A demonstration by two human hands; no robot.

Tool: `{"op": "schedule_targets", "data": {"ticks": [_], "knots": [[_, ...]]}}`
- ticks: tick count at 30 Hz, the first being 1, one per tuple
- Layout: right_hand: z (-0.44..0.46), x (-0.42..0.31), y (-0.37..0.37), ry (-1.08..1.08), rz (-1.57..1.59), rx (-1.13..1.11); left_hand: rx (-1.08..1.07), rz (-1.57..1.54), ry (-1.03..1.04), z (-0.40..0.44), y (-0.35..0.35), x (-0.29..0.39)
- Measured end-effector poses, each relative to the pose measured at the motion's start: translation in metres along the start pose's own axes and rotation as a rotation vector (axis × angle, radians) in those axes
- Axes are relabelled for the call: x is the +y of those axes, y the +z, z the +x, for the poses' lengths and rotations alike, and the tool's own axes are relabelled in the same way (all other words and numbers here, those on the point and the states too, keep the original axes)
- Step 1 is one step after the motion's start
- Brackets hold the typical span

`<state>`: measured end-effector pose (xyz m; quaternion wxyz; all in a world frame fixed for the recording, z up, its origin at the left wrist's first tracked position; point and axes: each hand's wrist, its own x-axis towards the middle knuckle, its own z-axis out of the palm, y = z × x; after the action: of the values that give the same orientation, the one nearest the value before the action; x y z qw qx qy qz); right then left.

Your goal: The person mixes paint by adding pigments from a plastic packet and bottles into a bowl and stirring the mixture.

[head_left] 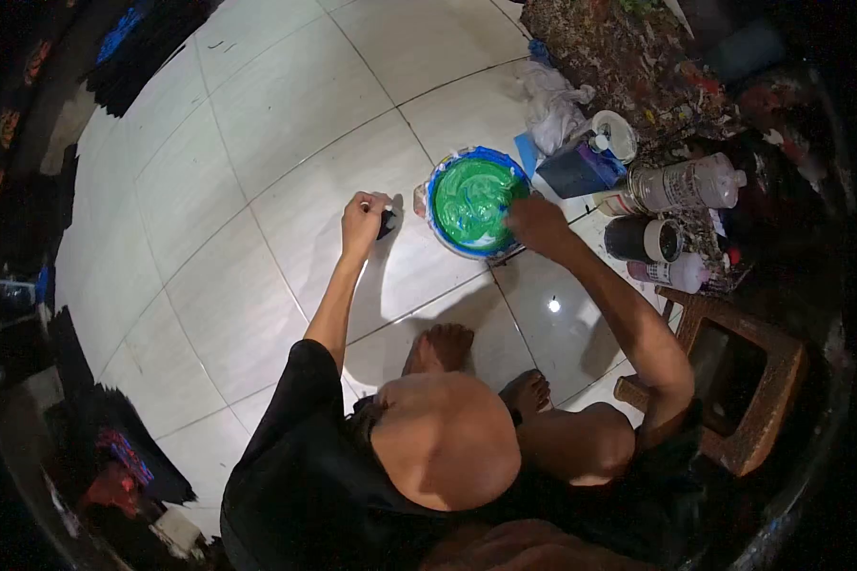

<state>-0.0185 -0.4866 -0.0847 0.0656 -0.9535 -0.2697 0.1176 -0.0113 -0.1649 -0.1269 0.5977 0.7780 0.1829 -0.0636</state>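
Note:
A round tub of green paint (pixel 467 202) with a blue, paint-smeared rim stands on the white tiled floor. My right hand (pixel 540 226) is closed at the tub's right edge, over the paint; what it grips is hidden. To the left of the tub, apart from it, my left hand (pixel 362 221) has its fingers pinched together beside a small black object (pixel 387 225). A small white thing shows at those fingertips, too small to name. The paint surface has swirls of lighter green.
Right of the tub are a dark blue container (pixel 581 169), a white cloth (pixel 554 109), clear bottles (pixel 686 183) and a dark jar (pixel 628 238). A wooden stool (pixel 776 381) lies at the lower right. My bare feet (pixel 443 347) are on the tiles (pixel 229 257).

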Motion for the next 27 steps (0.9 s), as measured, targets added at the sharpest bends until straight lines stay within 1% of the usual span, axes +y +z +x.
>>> {"op": "schedule_targets", "data": {"ticks": [1, 2, 3, 4, 5, 6, 7, 8, 10, 11, 12, 13, 14, 15, 16, 17, 18, 19, 20, 21, 22, 23, 24, 25, 26, 27], "knots": [[-0.001, -0.016, -0.014, 0.049, -0.078, -0.088, -0.042, -0.021, -0.093, 0.006, 0.001, 0.009], [-0.003, -0.022, -0.026, 0.060, -0.081, -0.089, -0.082, -0.037, -0.186, 0.014, 0.000, 0.013], [-0.006, -0.027, -0.036, 0.076, -0.164, -0.124, -0.114, -0.435, -0.130, 0.030, 0.000, -0.007], [-0.007, -0.028, -0.043, 0.090, -0.248, -0.158, -0.124, -0.436, -0.130, 0.038, -0.005, -0.005], [-0.007, -0.029, -0.050, 0.071, -0.373, -0.129, -0.151, -0.333, -0.072, 0.043, -0.011, -0.001], [-0.009, -0.026, -0.058, 0.081, -0.368, -0.142, -0.182, -0.228, -0.023, 0.044, -0.015, -0.001], [-0.010, -0.023, -0.075, -0.063, -0.510, -0.077, -0.162, -0.146, 0.052, 0.048, -0.016, -0.007], [-0.010, -0.019, -0.085, -0.214, -0.652, -0.011, -0.178, -0.150, 0.040, 0.052, -0.010, -0.019], [0.005, -0.010, -0.086, -0.253, -0.675, 0.000, -0.344, 0.027, 0.038, 0.064, -0.003, -0.034], [0.018, -0.004, -0.078, -0.329, -0.649, 0.107, -0.296, 0.147, 0.122, 0.044, 0.008, -0.012], [0.028, 0.000, -0.076, -0.391, -0.622, 0.213, -0.395, 0.005, 0.066, 0.031, 0.017, 0.006], [0.039, 0.002, -0.076, -0.365, -0.620, 0.203, -0.509, -0.071, -0.019, 0.024, 0.021, 0.013], [0.050, 0.004, -0.073, -0.265, -0.521, 0.119, -0.627, -0.141, -0.107, 0.019, 0.027, 0.016], [0.054, 0.009, -0.069, -0.171, -0.416, 0.041, -0.654, -0.128, -0.112, 0.019, 0.034, 0.012], [0.048, 0.020, -0.063, -0.155, -0.405, 0.038, -0.596, -0.124, -0.127, 0.019, 0.038, 0.005], [0.038, 0.032, -0.057, -0.148, -0.320, -0.130, -0.524, -0.122, -0.144, 0.017, 0.039, 0.001], [0.029, 0.041, -0.049, -0.149, -0.233, -0.299, -0.518, -0.115, -0.155, 0.012, 0.039, -0.004], [0.012, 0.030, -0.059, 0.032, -0.148, -0.332, -0.453, -0.140, -0.146, 0.003, 0.041, -0.005], [-0.006, 0.028, -0.051, 0.051, -0.090, -0.362, -0.391, -0.167, -0.128, -0.006, 0.047, -0.001], [-0.023, 0.032, -0.022, 0.034, -0.007, -0.370, -0.300, -0.077, -0.049, -0.021, 0.051, 0.014], [-0.039, 0.035, 0.005, 0.018, 0.076, -0.379, -0.297, -0.072, -0.056, -0.027, 0.056, 0.006], [-0.044, 0.014, 0.004, 0.049, 0.151, -0.363, -0.262, -0.162, -0.104, -0.032, 0.061, -0.004], [-0.044, 0.000, 0.005, 0.039, 0.311, -0.415, -0.219, -0.251, -0.147, -0.035, 0.064, -0.014], [-0.045, -0.014, 0.006, 0.038, 0.476, -0.471, -0.210, -0.125, -0.089, -0.040, 0.062, -0.008], [-0.045, -0.029, 0.007, 0.046, 0.637, -0.531, -0.250, -0.287, -0.166, -0.045, 0.062, -0.005], [-0.034, -0.035, 0.038, 0.258, 1.056, -0.495, -0.231, -0.263, -0.200, -0.049, 0.063, -0.003]]}}
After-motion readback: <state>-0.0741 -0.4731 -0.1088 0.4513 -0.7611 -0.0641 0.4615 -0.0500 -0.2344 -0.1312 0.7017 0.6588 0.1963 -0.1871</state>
